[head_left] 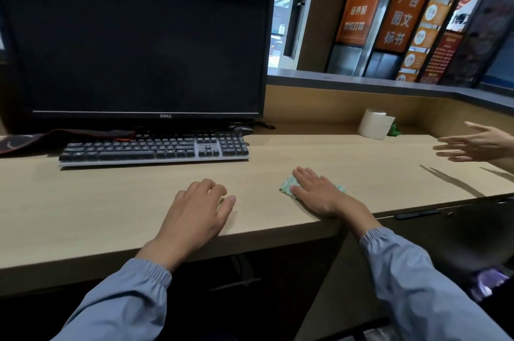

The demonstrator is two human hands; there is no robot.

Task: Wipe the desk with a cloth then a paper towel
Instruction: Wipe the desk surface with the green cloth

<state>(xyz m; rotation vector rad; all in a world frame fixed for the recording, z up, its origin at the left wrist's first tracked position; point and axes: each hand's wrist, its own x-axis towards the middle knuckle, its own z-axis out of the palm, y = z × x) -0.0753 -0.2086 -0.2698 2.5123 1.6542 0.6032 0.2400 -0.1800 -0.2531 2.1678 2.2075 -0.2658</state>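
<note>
Now pressing the right hand point(314, 190) flat on a pale green cloth point(286, 187), with fingers straight and close together, on the bench point(111, 201) right of the keyboard point(153, 147) and nearer the front edge. Resting the left hand point(200, 204) on bare wood in front of the keyboard's right end, with fingers loosely curled, holding nothing. Farther right of the keyboard, by the back wall, standing upright: a white paper towel roll point(372, 123), with a small green thing point(393, 130) just beside it. Well right of the keyboard, reaching in above the bench: another person's hand point(478, 145), with fingers spread. Behind the keyboard, a dark monitor point(139, 45).
</note>
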